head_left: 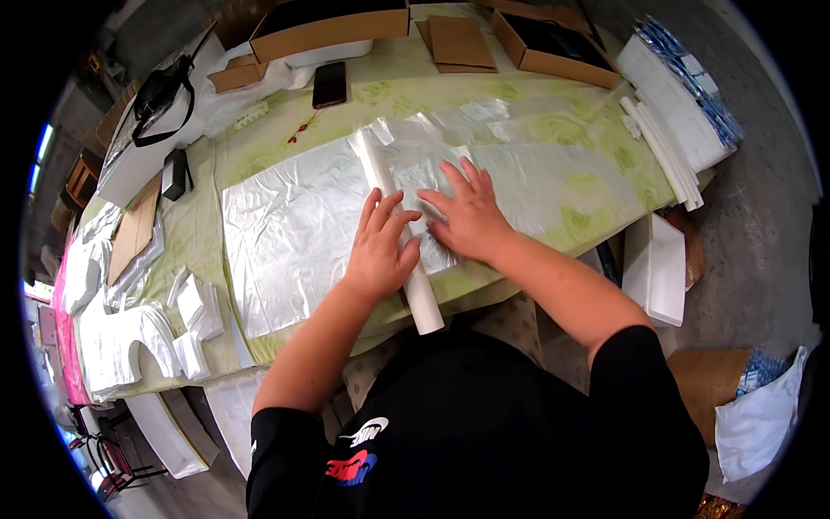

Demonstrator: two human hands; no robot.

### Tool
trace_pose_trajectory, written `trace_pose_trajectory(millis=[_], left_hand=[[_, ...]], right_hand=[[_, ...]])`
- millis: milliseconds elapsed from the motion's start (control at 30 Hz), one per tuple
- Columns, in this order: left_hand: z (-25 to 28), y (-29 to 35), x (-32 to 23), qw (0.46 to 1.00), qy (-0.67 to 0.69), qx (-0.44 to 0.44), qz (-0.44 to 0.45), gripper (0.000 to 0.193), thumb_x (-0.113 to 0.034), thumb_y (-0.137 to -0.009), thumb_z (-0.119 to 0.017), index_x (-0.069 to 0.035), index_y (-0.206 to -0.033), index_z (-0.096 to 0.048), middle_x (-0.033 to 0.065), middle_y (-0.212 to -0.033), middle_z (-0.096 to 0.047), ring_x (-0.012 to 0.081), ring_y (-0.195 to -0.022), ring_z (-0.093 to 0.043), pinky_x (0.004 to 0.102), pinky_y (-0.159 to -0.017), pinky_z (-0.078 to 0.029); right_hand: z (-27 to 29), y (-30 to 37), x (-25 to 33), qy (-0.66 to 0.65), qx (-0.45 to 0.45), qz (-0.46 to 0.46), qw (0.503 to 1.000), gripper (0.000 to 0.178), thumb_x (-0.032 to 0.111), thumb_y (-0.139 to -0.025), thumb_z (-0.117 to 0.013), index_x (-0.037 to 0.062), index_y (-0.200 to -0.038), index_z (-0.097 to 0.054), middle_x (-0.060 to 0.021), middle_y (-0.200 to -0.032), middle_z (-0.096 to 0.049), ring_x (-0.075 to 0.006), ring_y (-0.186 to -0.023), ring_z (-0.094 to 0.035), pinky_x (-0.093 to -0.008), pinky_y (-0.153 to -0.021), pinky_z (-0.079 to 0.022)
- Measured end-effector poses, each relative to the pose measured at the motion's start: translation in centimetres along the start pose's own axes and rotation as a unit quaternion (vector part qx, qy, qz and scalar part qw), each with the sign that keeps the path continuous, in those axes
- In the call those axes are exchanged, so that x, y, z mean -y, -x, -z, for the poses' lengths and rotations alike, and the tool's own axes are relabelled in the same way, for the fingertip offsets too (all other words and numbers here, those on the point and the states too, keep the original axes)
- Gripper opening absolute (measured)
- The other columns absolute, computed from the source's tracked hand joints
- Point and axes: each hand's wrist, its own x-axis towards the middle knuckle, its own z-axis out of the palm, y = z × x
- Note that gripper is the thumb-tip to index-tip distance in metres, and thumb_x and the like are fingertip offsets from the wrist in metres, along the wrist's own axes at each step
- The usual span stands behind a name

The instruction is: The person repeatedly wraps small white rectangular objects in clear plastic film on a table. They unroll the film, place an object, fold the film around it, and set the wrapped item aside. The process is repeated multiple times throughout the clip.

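Observation:
A long white roll lies slantwise on the table, its near end sticking out past the table's front edge. My left hand rests on the roll's middle, fingers stretched out and not wrapped round it. Just right of the roll, my right hand is open, its fingers spread low over clear plastic film. A wide sheet of shiny plastic film spreads flat to the left of the roll. More thin clear film lies to the right, crinkled at its far edge. I cannot tell whether the right fingertips touch the film.
A green-patterned cloth covers the table. Toward the back are a black phone, open cardboard boxes and flat cardboard. White rolls lie at the right edge. White folded pieces pile up at the left.

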Motion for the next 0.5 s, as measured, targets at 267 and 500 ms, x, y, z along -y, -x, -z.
trace_pose_trajectory(millis=[267, 500], left_hand=[[1.1, 0.4, 0.0, 1.0, 0.001, 0.029, 0.005, 0.038, -0.014, -0.084, -0.067, -0.012, -0.121, -0.071, 0.0205, -0.156, -0.045, 0.0508, -0.148, -0.033, 0.0531, -0.121, -0.033], [1.6, 0.4, -0.8, 0.998, 0.016, 0.046, 0.029, 0.037, -0.01, -0.084, -0.065, -0.012, -0.12, -0.071, 0.0203, -0.161, -0.04, 0.0487, -0.153, -0.026, 0.0521, -0.123, -0.03]], right_hand=[[-2.0, -13.2, -2.2, 0.088, 0.169, -0.168, 0.967, 0.068, 0.068, -0.09, -0.059, 0.0305, -0.146, -0.06, -0.0156, -0.172, -0.016, -0.0446, -0.158, -0.008, -0.0666, -0.124, -0.009], [4.7, -10.7, -20.6, 0.1, 0.126, -0.526, 0.835, 0.084, 0.075, -0.093, -0.047, 0.033, -0.164, -0.031, -0.011, -0.174, -0.012, -0.0399, -0.159, -0.009, -0.065, -0.124, -0.014]])
